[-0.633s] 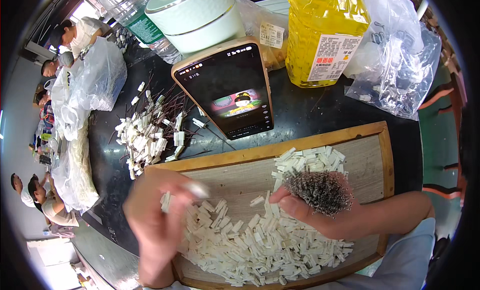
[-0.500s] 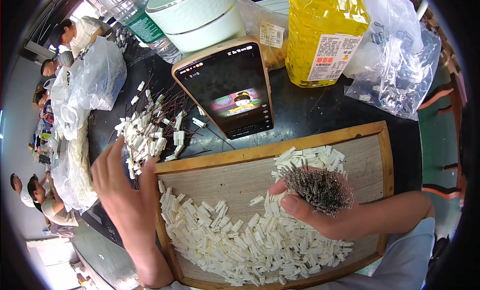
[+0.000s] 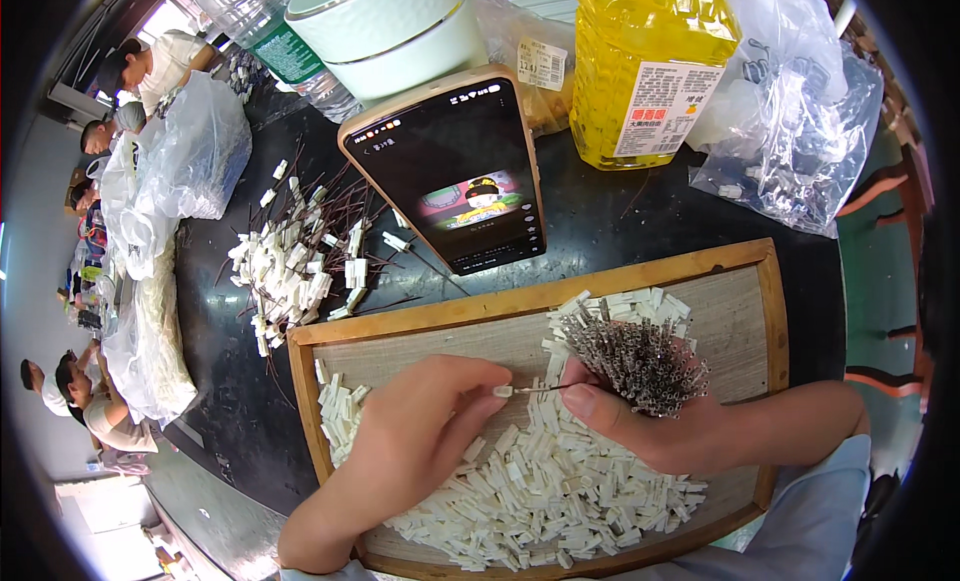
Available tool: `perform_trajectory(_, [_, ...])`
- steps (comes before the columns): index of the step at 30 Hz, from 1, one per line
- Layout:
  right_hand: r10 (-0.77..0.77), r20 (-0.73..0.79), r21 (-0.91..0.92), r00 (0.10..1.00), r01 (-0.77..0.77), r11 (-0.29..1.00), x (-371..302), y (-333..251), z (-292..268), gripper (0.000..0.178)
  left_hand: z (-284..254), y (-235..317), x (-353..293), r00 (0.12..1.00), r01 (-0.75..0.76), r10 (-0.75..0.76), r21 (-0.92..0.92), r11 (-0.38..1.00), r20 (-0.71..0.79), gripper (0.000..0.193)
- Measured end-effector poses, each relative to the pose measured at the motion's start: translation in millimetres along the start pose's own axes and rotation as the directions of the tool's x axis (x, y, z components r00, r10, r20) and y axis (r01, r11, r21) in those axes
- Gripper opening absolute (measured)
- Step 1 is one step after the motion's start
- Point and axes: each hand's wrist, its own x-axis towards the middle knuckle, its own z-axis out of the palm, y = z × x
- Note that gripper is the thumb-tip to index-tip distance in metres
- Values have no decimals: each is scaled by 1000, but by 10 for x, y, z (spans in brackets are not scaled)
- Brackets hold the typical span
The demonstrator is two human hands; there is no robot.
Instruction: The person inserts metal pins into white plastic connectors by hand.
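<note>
My left hand (image 3: 410, 431) reaches over the tray with thumb and forefinger pinching a small white plastic connector housing (image 3: 503, 391). From my right hand (image 3: 640, 439), one thin dark wire (image 3: 550, 387) with a metal end points left, its tip at the housing. A thick bundle of crimped wires (image 3: 640, 366) fills that same hand, silvery terminals facing up. Below both hands lies a wood-framed tray (image 3: 470, 309) holding many loose white housings (image 3: 560, 506). How far the wire's tip sits inside the pinched housing is too small to tell.
Beyond the tray's left corner is a heap of wires with white housings (image 3: 295, 281). A phone (image 3: 450, 181) leans against a pale green pot (image 3: 400, 51). A yellow bottle (image 3: 640, 41) and clear plastic bags (image 3: 790, 131) stand behind. Several people work at far left.
My left hand has moved from beside the wire heap, fingers spread, to over the tray, where it pinches a housing. One wire now sticks out from my right hand, which stays nearly in place.
</note>
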Motion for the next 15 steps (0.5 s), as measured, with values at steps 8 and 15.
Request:
perform_trajectory(8, [77,115,-56,990,-71,996,28,-35,-22,13,-108,-48,-40,996,-79,41,-556,827,-80,22])
perform_trajectory(15, [5,154,-138,988,16,990,26,-78,-32,14,-129,15,-1,987,-155,125,-429,890,-97,24])
